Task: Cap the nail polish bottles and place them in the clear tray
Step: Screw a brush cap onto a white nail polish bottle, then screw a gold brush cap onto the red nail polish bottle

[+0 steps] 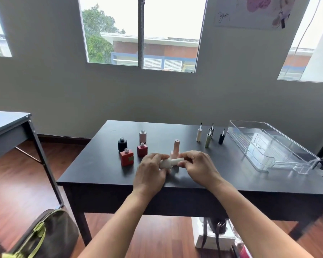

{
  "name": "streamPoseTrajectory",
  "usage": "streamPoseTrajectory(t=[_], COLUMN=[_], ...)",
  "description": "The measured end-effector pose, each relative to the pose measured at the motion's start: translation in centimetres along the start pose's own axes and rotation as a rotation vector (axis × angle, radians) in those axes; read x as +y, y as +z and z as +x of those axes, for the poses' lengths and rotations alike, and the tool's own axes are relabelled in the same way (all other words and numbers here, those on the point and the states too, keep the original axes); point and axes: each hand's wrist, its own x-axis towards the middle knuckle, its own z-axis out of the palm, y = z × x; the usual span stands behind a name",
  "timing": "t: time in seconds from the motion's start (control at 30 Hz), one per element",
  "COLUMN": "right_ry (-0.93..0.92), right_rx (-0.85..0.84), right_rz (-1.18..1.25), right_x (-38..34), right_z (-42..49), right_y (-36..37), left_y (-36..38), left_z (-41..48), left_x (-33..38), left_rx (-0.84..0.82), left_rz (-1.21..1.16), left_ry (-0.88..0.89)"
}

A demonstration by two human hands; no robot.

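Note:
My left hand [151, 172] grips the body of a white nail polish bottle [165, 163] held sideways above the table's front. My right hand [199, 167] grips the white cap [176, 162] on its neck. Behind them stands a capped pink bottle [176, 149]. Uncapped bottles stand to the left: a black one [122, 144], a pale pink one [142, 136], a dark red one [142, 149] and a red one [126, 157]. Loose brush caps stand upright at the back right: white [199, 134], green [208, 138] and black [221, 138]. The clear tray [268, 146] lies at the right.
The work sits on a black table [203, 181] against a grey wall. A second grey table [6, 125] stands at the left. A brown and green bag [45, 235] lies on the wooden floor, and a dark bag [215, 228] rests under the table.

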Motion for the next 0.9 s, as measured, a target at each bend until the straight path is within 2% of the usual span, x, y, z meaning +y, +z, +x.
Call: streamPoseTrajectory(t=[0.17,0.27,0.4,0.6,0.7,0.9], right_ry=[0.022,0.017,0.034,0.294,0.390,0.495], right_rx=[-0.003,0.045,0.021,0.251,0.271,0.249], right_rz=[0.047,0.133,0.212,0.223,0.181,0.166], right_x=[-0.2,-0.1,0.8,5.4,7.4,9.7], right_z=[0.1,-0.1,0.0,2.2,3.5,5.9], right_y=[-0.2,-0.3,-1.8,-4.6,-4.8,-3.3], left_y=[0.0,0.0,-0.4,-0.5,0.0,0.9], left_z=[0.0,0.4,1.4,2.9,3.4,3.5], left_x=[0.0,0.0,-0.3,-0.7,-0.6,-0.8], left_rx=[0.007,-0.010,-0.030,-0.021,-0.050,-0.067], left_rz=[0.015,-0.040,-0.125,-0.195,-0.222,-0.133], left_ry=[-0.010,-0.049,-0.134,-0.201,-0.245,-0.240])
